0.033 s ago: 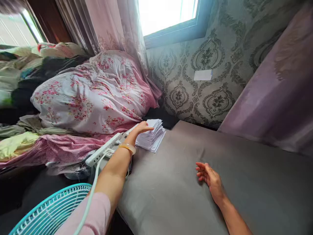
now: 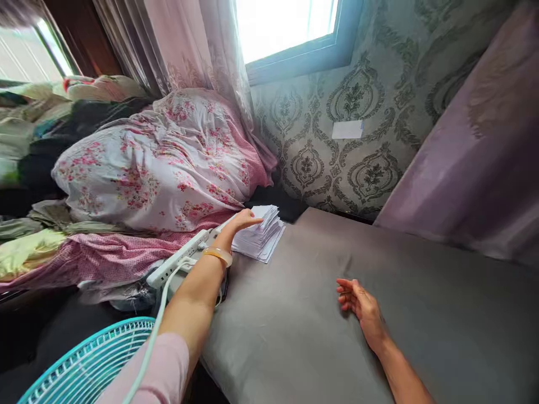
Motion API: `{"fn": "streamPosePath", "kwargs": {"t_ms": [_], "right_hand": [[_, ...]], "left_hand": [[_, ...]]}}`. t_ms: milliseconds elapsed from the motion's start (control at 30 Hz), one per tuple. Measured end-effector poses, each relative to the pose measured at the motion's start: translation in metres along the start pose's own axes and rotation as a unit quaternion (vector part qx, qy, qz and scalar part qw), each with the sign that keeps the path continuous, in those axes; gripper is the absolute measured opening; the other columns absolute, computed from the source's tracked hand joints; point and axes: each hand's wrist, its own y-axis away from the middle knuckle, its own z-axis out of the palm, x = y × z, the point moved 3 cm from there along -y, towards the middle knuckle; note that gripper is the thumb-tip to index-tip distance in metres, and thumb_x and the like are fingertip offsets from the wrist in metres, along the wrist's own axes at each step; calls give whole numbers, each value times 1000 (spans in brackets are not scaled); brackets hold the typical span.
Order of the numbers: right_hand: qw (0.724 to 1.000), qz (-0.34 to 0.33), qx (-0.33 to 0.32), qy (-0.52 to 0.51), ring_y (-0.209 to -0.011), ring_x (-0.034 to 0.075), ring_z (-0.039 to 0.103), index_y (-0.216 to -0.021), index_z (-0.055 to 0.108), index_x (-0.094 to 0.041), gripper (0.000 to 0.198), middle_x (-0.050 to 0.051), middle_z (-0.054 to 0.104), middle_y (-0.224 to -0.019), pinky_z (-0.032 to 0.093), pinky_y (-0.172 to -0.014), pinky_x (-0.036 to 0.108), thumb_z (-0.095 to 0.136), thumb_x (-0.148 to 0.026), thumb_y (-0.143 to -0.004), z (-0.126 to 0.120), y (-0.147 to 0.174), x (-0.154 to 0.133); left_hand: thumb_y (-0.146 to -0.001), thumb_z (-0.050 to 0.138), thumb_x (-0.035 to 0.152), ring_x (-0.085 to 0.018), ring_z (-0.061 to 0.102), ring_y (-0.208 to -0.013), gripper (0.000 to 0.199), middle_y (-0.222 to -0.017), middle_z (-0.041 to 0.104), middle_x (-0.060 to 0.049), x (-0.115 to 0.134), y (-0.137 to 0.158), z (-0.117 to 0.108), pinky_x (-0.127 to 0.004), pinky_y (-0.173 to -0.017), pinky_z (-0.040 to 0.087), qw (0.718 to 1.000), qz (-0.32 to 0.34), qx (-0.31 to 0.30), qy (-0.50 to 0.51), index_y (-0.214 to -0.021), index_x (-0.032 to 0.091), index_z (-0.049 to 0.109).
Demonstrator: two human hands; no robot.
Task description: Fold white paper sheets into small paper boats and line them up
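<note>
At the far left edge of the grey surface is an uneven stack of white paper sheets (image 2: 267, 242). My left hand (image 2: 243, 220), with a pale bangle (image 2: 218, 255) on the wrist, reaches over the near left side of this stack. A finger stretches flat across its top; the other fingers are partly hidden, and no sheet is seen lifted. Farther right, my right hand (image 2: 362, 310) hovers over or rests on the grey surface (image 2: 290, 314), palm turned inward. Its fingers are loosely bent and apart, with nothing in them.
A white power strip (image 2: 179, 258) with a white cord (image 2: 156, 331) lies beside my left forearm. Below it stands a turquoise fan (image 2: 90, 359). Floral bedding (image 2: 155, 163) is heaped at the left. A paper slip (image 2: 347, 129) is on the patterned wall.
</note>
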Motion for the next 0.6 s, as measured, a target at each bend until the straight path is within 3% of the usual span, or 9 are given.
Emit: {"fn": "streamPosePath", "kwargs": {"t_ms": [100,167,267,333,400,467,533,600], "right_hand": [[1000,-1,3,-7,-72,15,56,-102,65,-14,54,6,63,-88,47,-61,27,49,-62,-82,2,3,-3],[1000,-3,3,-10,-72,15,57,-100,66,-14,54,7,63,-87,47,-61,27,49,-62,-81,2,5,-3],[1000,-9,5,-15,-70,15,57,-99,66,-14,54,6,64,-85,46,-60,26,50,-62,-80,2,5,-1],[1000,-12,13,-22,-70,15,58,-98,66,-14,54,7,64,-85,47,-59,25,52,-62,-80,2,4,-1],[999,-9,24,-42,-73,15,60,-98,65,-14,53,7,65,-87,48,-61,25,53,-62,-79,4,4,-6],[996,0,28,-85,-82,17,63,-102,62,-16,53,9,67,-94,50,-67,25,53,-62,-79,6,6,-15],[990,2,32,-137,-89,20,65,-108,57,-18,55,10,67,-101,51,-72,29,48,-65,-80,6,10,-27],[986,24,61,-153,-82,22,67,-111,54,-18,62,11,69,-96,53,-66,33,34,-70,-82,1,13,-36]], "left_hand": [[-71,62,34,-20,58,-69,21,-57,59,-2,5,7,-3,-26,-64,40,999,6,32,-13,-71,13,62],[-79,51,27,-25,60,-84,19,-74,65,-9,9,15,-6,-31,-74,42,997,1,74,-25,-81,12,63],[-88,35,18,-31,50,-114,30,-109,61,-21,24,34,-17,-43,-93,34,979,20,201,-26,-103,9,58],[-90,33,20,-29,48,-117,31,-115,59,-20,43,55,-21,-44,-98,31,943,80,323,33,-109,11,56],[-91,36,30,-25,56,-104,30,-107,63,-15,65,76,-9,-39,-93,39,917,110,346,165,-107,15,57],[-88,42,39,-19,61,-88,30,-94,65,-8,89,95,25,-31,-80,47,900,102,240,349,-101,17,59],[-83,49,45,-16,62,-73,34,-83,65,-5,113,119,76,-28,-68,50,862,47,42,503,-97,16,59],[-76,57,45,-14,60,-65,36,-77,64,-5,130,147,128,-27,-62,50,833,-11,-114,541,-92,12,59]]}}
